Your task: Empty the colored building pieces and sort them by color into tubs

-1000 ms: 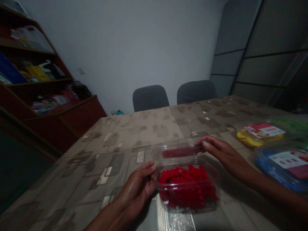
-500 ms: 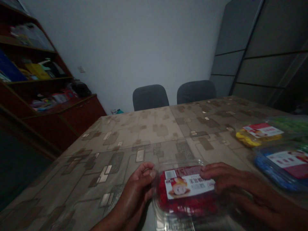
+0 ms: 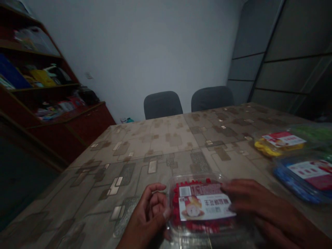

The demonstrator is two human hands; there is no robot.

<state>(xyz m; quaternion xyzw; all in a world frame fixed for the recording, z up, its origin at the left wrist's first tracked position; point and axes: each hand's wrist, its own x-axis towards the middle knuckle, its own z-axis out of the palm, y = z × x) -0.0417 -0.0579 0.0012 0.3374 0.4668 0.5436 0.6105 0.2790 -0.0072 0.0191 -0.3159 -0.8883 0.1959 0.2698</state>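
Note:
A clear plastic box [image 3: 204, 226] filled with small red pieces stands in front of me at the near side of the table. On its lid is a red and white label [image 3: 207, 207]. My left hand [image 3: 153, 211] holds the box's left side, fingers curled and the thumb at the lower left edge. Over the right edge lies my right hand [image 3: 259, 204], its fingertips on the lid beside the label. The right hand is slightly blurred, and its thumb is hard to make out below.
To the right stand more clear boxes: one with blue pieces [image 3: 295, 183], one with yellow pieces [image 3: 267, 148] and green ones [image 3: 315, 133] behind. A patterned cloth covers the table [image 3: 145, 145]. Two dark chairs [image 3: 163, 105] are at the far edge; a shelf unit [image 3: 88, 117] stands left.
My left hand has moved a little right and down, its thumb now lower on the box's edge. My right hand has shifted slightly right. The red pieces show more clearly above the label.

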